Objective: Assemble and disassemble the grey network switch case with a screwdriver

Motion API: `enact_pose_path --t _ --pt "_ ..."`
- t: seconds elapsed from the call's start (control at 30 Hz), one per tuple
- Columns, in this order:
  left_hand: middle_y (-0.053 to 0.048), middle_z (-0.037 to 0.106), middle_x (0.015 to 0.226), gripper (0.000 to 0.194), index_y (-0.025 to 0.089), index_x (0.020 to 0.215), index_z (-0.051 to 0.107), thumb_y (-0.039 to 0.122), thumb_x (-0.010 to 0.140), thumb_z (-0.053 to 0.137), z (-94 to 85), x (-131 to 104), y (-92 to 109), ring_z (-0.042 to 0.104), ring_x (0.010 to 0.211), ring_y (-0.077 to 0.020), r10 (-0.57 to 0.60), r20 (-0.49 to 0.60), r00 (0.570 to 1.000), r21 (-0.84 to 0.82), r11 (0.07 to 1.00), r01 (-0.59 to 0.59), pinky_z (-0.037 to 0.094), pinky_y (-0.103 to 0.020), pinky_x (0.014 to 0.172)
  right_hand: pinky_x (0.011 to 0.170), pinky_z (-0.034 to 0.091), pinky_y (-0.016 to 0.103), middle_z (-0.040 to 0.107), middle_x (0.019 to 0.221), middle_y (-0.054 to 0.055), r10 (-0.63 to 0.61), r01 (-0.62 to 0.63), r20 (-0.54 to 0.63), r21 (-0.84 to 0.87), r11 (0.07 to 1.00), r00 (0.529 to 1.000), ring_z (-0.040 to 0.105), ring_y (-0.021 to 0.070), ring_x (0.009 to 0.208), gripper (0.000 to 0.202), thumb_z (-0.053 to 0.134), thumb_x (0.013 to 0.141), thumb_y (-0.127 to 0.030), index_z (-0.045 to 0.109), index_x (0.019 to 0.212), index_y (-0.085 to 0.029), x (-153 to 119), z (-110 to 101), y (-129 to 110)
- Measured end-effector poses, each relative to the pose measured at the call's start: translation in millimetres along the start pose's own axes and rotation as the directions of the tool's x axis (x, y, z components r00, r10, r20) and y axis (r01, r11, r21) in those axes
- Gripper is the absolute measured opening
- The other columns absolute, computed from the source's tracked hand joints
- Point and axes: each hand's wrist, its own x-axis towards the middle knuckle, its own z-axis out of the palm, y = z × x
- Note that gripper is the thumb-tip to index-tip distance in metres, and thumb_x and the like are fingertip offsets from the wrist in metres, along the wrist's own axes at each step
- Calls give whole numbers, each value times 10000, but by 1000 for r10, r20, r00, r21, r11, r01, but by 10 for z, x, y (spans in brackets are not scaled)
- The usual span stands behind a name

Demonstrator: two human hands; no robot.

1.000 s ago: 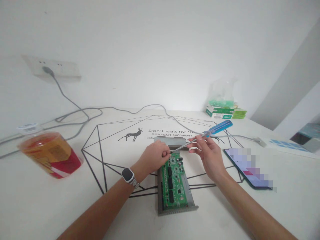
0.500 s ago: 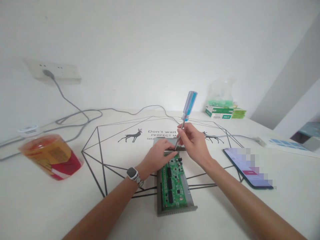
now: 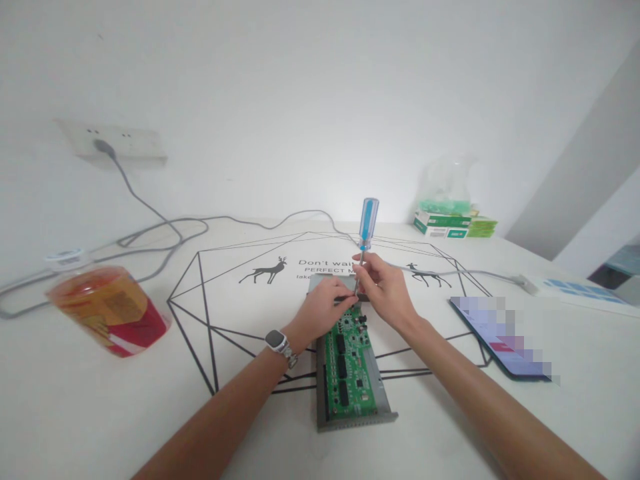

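A green circuit board (image 3: pixel 353 373) lies in a grey metal casing (image 3: pixel 383 393) on the table in front of me. My right hand (image 3: pixel 383 283) pinches the metal shaft of a screwdriver (image 3: pixel 369 223) with a clear and blue handle. The tool stands nearly upright, its tip down at the far end of the board. My left hand (image 3: pixel 323 307) rests over the far left part of the casing, thumb and fingertips closed together beside the tip. Whatever those fingertips may pinch is too small to make out.
An orange and red container (image 3: pixel 113 310) stands at the left, and a phone (image 3: pixel 500 340) lies at the right. Behind are small boxes (image 3: pixel 443 223) with a plastic bag, a grey cable (image 3: pixel 240 219) and a power strip (image 3: pixel 575 291).
The screwdriver handle has swung left and lower, so the tool is more upright. My left fingertips have closed nearer to its tip.
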Motion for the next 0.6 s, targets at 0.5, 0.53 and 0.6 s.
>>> enact_pose_path --t 0.5,0.53,0.6 --pt "-57 705 930 252 198 881 780 300 968 568 26 -10 7 612 962 -236 -39 38 999 80 996 36 483 -367 885 595 542 284 653 697 -10 12 -12 7 -6 1000 1000 649 167 574 224 581 939 -399 684 1056 -239 -31 -3 15" --pt "-56 707 929 253 200 881 782 302 968 567 27 -9 6 612 960 -234 -42 40 998 77 996 38 483 -366 886 585 539 280 658 707 -8 16 -16 5 -2 1000 1000 652 165 574 219 588 932 -394 684 1053 -239 -25 -7 7" --pt "-55 710 927 256 204 880 785 305 967 566 26 -10 5 611 954 -230 -43 41 998 74 996 40 484 -362 880 557 534 272 684 758 7 30 -30 3 20 999 1000 656 159 578 227 592 924 -390 682 1060 -231 -9 -24 -10"
